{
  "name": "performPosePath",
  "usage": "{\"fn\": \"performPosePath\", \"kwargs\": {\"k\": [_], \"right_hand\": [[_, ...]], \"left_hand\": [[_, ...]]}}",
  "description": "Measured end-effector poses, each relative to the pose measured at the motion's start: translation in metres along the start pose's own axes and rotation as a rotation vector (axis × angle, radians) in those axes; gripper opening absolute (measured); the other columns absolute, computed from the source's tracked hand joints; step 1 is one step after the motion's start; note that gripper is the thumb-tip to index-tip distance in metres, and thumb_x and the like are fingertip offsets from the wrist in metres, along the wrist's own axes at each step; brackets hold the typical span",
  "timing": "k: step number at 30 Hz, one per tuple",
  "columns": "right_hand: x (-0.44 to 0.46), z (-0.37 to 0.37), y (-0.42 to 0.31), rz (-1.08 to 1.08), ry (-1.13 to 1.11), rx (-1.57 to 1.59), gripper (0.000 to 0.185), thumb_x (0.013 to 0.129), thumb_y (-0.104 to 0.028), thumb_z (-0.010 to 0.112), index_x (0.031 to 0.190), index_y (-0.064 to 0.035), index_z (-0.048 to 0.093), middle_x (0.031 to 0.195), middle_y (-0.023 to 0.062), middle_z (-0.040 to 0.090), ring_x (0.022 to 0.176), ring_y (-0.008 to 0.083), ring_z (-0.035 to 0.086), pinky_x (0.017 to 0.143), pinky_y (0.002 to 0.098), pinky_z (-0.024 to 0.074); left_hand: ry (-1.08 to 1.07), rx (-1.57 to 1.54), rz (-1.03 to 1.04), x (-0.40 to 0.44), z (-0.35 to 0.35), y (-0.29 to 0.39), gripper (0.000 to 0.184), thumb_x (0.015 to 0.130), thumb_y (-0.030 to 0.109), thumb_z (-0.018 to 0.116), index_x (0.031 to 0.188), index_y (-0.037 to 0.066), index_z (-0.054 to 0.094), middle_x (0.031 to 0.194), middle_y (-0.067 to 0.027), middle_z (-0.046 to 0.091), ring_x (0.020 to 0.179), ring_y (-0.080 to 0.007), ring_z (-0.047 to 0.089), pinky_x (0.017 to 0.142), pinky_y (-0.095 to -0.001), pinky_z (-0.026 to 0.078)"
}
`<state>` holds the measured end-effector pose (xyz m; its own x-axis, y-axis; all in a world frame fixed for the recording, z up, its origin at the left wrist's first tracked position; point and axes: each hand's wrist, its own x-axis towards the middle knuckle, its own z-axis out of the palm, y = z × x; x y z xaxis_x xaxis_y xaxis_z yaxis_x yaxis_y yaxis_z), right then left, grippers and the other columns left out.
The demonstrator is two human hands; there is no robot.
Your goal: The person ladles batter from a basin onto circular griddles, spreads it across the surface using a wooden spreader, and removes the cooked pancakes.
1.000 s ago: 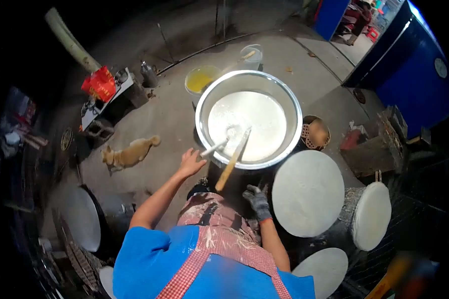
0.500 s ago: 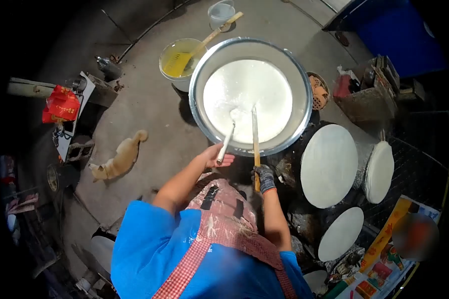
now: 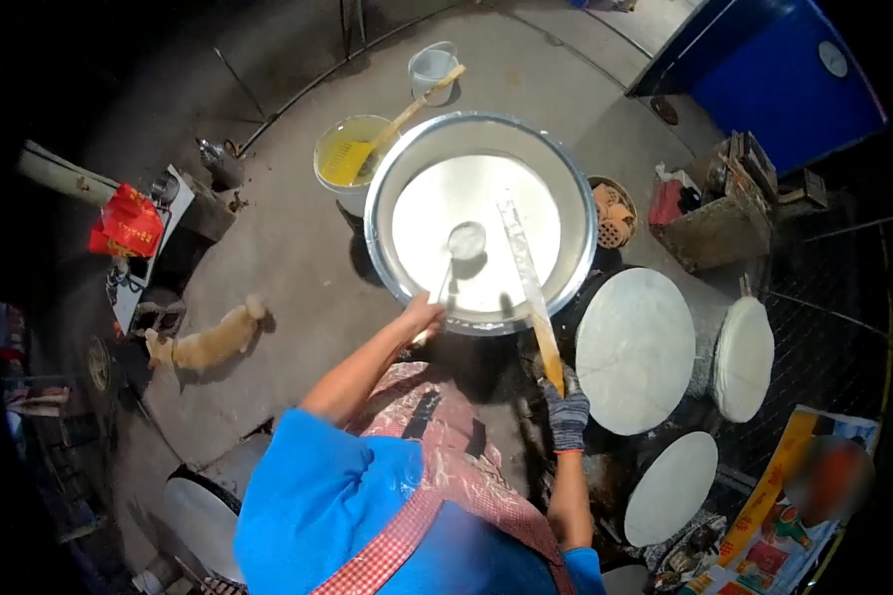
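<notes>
A large metal basin [image 3: 382, 253] holds white batter [image 3: 427, 213]. My bare left hand [image 3: 423, 319] is closed around the handle of a ladle [image 3: 466, 241], whose bowl is above the batter. In a grey glove, my right hand [image 3: 567, 412] grips the lower end of a long wooden scraper [image 3: 531, 288]. The scraper leans across the basin's near right side, its upper part coated in batter. Right of the basin, close to my right hand, is a round pale griddle [image 3: 635, 352].
Beyond the basin stand a bucket with yellow liquid [image 3: 347, 159] and a brush, and a smaller white bucket [image 3: 433, 74]. A dog [image 3: 213, 342] is on the floor at left. Another round plate [image 3: 672, 489] and a round stack [image 3: 744, 359] lie at right.
My left hand has closed on the ladle handle and the ladle's bowl has risen out of the batter. My right hand took hold of the scraper, which has tilted with its handle toward the right.
</notes>
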<state>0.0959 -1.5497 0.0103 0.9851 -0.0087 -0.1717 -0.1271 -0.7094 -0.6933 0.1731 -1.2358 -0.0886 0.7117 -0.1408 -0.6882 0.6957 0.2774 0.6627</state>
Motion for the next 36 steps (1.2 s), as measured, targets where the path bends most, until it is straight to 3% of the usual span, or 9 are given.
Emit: {"fn": "performPosePath", "kwargs": {"k": [6,11,13,15,18,21,26,30,36], "right_hand": [[0.022,-0.011,-0.016,0.115,0.013,-0.314,0.041,0.075,-0.031,0.057,0.108,-0.0073,0.053,0.092,0.016,0.06,0.083,0.0309,0.057,0.073,0.0364,0.0447],[0.064,0.016,-0.057,0.255,-0.241,-0.647,0.037,0.077,-0.03,0.049,0.106,-0.007,0.051,0.094,0.0208,0.057,0.086,0.0328,0.056,0.074,0.0406,0.0447],[0.073,0.049,-0.074,0.066,-0.186,-0.799,0.038,0.075,-0.029,0.048,0.1,-0.0009,0.054,0.106,0.0227,0.052,0.091,0.0336,0.054,0.083,0.0417,0.0414],[0.08,0.039,-0.121,0.123,-0.403,-0.759,0.038,0.075,-0.031,0.05,0.097,-0.0016,0.056,0.103,0.0221,0.054,0.092,0.0341,0.054,0.085,0.0413,0.0397],[0.08,0.046,-0.109,0.102,-0.122,-0.577,0.039,0.074,-0.035,0.05,0.096,-0.0025,0.057,0.092,0.0203,0.058,0.088,0.0329,0.055,0.081,0.0397,0.0419],[0.085,0.083,-0.112,0.228,-0.281,-0.802,0.04,0.075,-0.036,0.052,0.098,-0.005,0.057,0.083,0.0192,0.06,0.082,0.0321,0.057,0.075,0.0388,0.0444],[0.068,0.097,-0.102,0.383,-0.174,-0.419,0.039,0.076,-0.042,0.053,0.095,-0.008,0.057,0.082,0.0167,0.059,0.076,0.0321,0.057,0.068,0.0392,0.0451],[0.044,0.122,-0.105,0.323,-0.139,-0.541,0.044,0.074,-0.046,0.053,0.095,-0.0084,0.06,0.079,0.0168,0.06,0.07,0.0324,0.057,0.062,0.0408,0.0453],[0.007,0.074,-0.147,0.31,0.075,-0.46,0.043,0.074,-0.042,0.056,0.1,-0.0077,0.057,0.08,0.0172,0.059,0.07,0.032,0.057,0.062,0.0398,0.0457]], "left_hand": [[-0.015,0.22,0.097,-0.08,-0.012,0.075,0.028,0.083,0.015,0.048,0.107,0.011,0.036,0.05,0.0016,0.032,0.035,-0.008,0.032,0.027,-0.0235,0.026],[0.208,0.46,0.037,0.055,-0.065,0.019,0.024,0.085,0.021,0.046,0.101,0.006,0.036,0.054,-0.003,0.037,0.037,-0.0128,0.035,0.029,-0.0271,0.029],[0.153,0.331,-0.076,0.064,-0.073,0.025,0.023,0.085,0.02,0.044,0.101,0.005,0.036,0.056,-0.0042,0.038,0.037,-0.0138,0.035,0.028,-0.0281,0.03],[0.089,0.362,-0.077,0.063,-0.082,0.034,0.021,0.085,0.018,0.042,0.1,0.005,0.036,0.056,-0.0047,0.039,0.038,-0.0133,0.037,0.027,-0.0265,0.031],[0.008,0.315,-0.151,0.063,-0.095,0.058,0.018,0.083,0.012,0.043,0.098,0.004,0.037,0.056,-0.005,0.04,0.037,-0.0125,0.037,0.027,-0.0254,0.031],[-0.018,0.272,-0.191,0.081,-0.112,0.061,0.012,0.075,0.005,0.046,0.083,-0.003,0.044,0.052,-0.0071,0.043,0.035,-0.0157,0.041,0.026,-0.0289,0.033],[-0.094,0.417,-0.181,0.08,-0.109,0.091,0.019,0.08,0.013,0.045,0.082,-0.006,0.043,0.047,-0.0074,0.041,0.03,-0.0154,0.037,0.025,-0.0298,0.032],[-0.176,0.159,-0.582,0.077,-0.098,0.098,0.022,0.09,0.025,0.036,0.094,0.004,0.038,0.038,-0.0012,0.033,0.028,-0.013,0.035,0.024,-0.0264,0.027],[-0.364,-0.388,-0.555,-0.032,-0.051,0.199,0.009,0.089,0.023,0.043,0.092,0.014,0.041,0.048,0.0043,0.028,0.036,-0.003,0.025,0.025,-0.0163,0.019]]}}
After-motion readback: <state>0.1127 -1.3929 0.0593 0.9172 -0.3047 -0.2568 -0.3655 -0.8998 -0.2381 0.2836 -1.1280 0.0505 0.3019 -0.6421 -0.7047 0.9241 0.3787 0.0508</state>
